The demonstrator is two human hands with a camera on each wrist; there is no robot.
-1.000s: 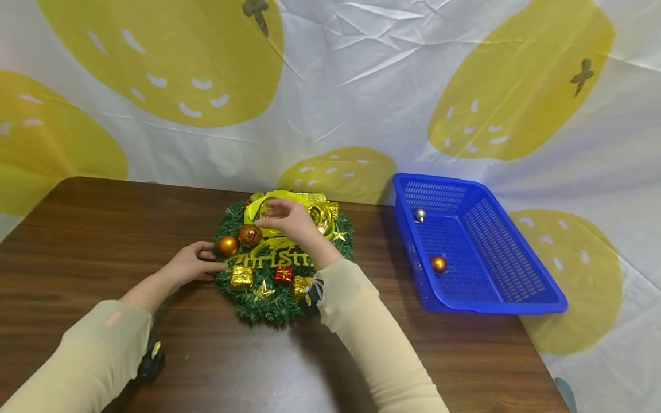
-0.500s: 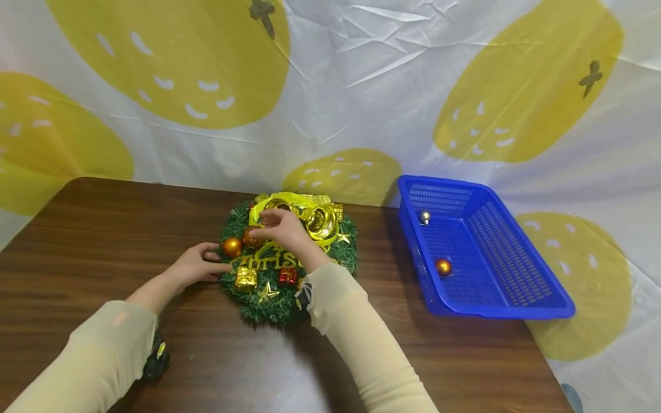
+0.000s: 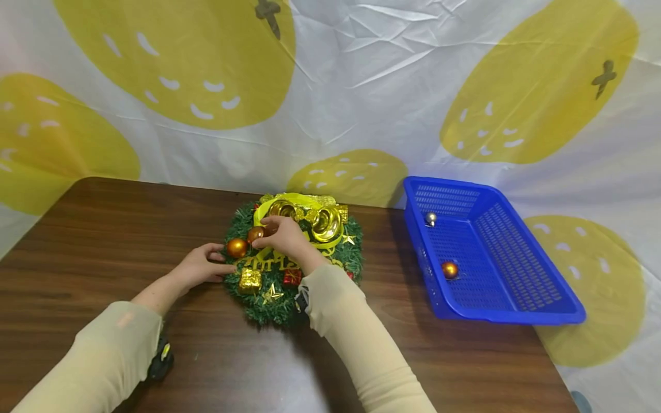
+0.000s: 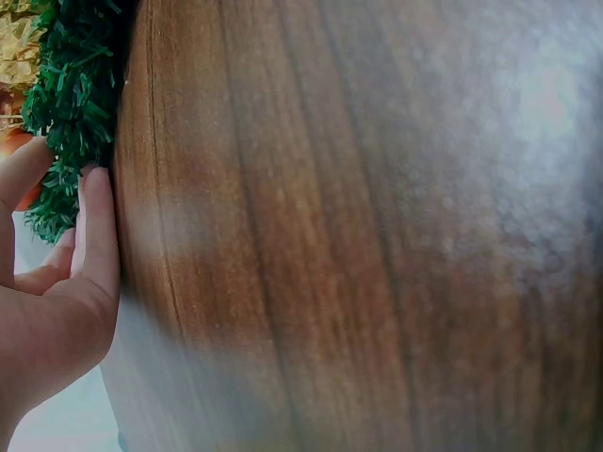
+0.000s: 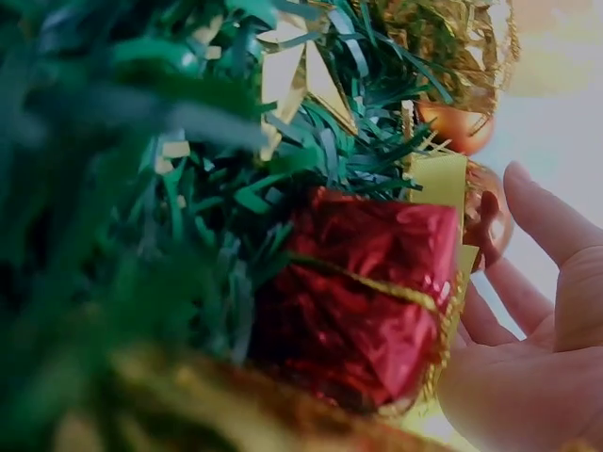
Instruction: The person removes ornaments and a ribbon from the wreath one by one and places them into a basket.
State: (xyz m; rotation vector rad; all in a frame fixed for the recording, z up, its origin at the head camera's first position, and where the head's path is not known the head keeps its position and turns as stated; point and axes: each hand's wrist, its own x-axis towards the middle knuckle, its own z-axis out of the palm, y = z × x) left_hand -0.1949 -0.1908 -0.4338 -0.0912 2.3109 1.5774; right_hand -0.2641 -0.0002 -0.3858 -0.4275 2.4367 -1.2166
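Observation:
A green Christmas wreath [image 3: 273,312] lies on the table, with a gold lettered sign, foil gift boxes, stars and bells on it. My left hand [image 3: 201,265] holds its left edge, thumb on the near side and fingers along the rim; in the left wrist view, green tinsel lies between thumb and fingers. My right hand [image 3: 289,238] reaches over the wreath, its thumb and fingers round a brown-orange bauble [image 3: 256,235]. A shinier orange bauble [image 3: 237,248] sits just left of that one. The right wrist view shows a red foil gift box [image 5: 367,292] beside the hand.
To the right stands a blue plastic basket [image 3: 508,316] of perforated plastic. Inside it lie a small silver bauble [image 3: 431,218] and an orange bauble [image 3: 450,269]. A white cloth with yellow fruit shapes hangs behind the wooden table [image 3: 155,229].
My right hand has come down and left onto the brown-orange bauble, from just above and right of it. The left hand stays at the wreath's edge. The head view has shifted slightly.

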